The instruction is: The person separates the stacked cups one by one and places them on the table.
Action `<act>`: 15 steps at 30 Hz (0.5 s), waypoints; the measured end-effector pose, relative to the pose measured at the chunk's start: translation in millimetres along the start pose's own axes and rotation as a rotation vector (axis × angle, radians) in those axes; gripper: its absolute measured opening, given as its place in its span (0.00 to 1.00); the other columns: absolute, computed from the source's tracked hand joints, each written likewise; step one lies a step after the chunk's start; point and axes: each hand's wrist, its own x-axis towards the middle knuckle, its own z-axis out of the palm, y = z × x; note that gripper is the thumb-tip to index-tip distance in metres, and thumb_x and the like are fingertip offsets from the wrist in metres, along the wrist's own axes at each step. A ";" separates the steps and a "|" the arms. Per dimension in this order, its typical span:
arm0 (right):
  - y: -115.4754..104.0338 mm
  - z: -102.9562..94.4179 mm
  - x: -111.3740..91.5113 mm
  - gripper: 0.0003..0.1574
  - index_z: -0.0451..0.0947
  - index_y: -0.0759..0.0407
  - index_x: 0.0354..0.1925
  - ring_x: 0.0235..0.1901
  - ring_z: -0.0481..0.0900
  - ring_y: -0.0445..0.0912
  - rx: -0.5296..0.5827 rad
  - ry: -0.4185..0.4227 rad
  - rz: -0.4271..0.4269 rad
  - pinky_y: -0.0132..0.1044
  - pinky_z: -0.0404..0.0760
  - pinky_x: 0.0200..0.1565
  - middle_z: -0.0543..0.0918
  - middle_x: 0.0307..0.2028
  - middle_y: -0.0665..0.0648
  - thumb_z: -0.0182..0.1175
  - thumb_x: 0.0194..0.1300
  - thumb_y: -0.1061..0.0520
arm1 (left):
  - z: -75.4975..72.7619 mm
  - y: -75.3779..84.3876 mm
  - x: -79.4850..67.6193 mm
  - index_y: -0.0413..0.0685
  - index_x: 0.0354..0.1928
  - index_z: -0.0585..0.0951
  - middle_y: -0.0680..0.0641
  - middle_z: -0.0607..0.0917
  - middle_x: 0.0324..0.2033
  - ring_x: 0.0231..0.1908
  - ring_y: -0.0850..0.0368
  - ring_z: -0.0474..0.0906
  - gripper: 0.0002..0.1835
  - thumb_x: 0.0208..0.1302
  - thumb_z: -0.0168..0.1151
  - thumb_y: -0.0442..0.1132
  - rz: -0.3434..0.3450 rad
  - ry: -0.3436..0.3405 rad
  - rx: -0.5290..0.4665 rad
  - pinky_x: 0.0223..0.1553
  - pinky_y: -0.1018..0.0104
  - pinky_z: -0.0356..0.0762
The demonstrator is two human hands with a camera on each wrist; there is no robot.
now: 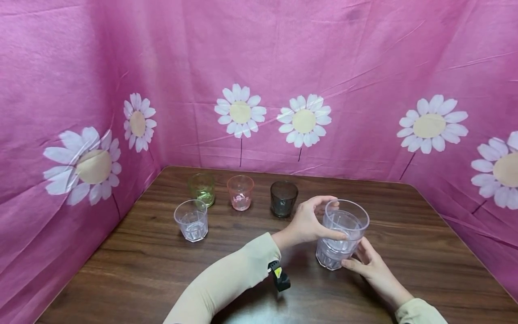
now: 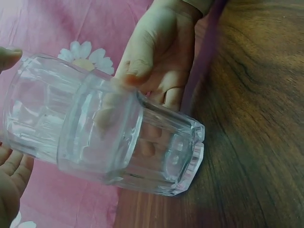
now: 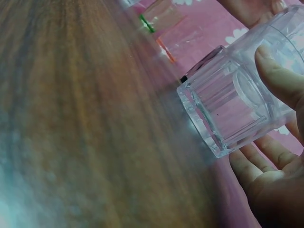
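Two clear tumblers are nested at the right of the table. The upper tumbler (image 1: 351,230) sits partway inside the lower tumbler (image 1: 328,260), whose faceted base is at or just over the tabletop; I cannot tell which. My left hand (image 1: 304,223) grips the upper tumbler from its left, thumb across the near side and fingers behind. From the right, my right hand (image 1: 377,273) holds the lower tumbler between thumb and fingers. In the left wrist view the overlap of the upper tumbler (image 2: 40,111) and lower tumbler (image 2: 166,159) shows clearly.
A third clear tumbler (image 1: 193,223) stands upright at the left. Behind it are a green tumbler (image 1: 203,193), a pink tumbler (image 1: 240,195) and a dark grey tumbler (image 1: 283,200), close to my left hand. Pink flowered cloth (image 1: 356,135) surrounds the wooden table (image 1: 154,274).
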 end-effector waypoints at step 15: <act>-0.2 -0.3 0.8 0.45 0.58 0.57 0.73 0.60 0.65 0.23 -0.020 0.002 -0.003 0.23 0.74 0.54 0.72 0.62 0.32 0.59 0.62 0.76 | 5.2 -2.9 -3.2 0.36 0.58 0.76 0.41 0.85 0.51 0.50 0.64 0.82 0.42 0.34 0.84 0.29 0.066 0.041 0.007 0.55 0.74 0.76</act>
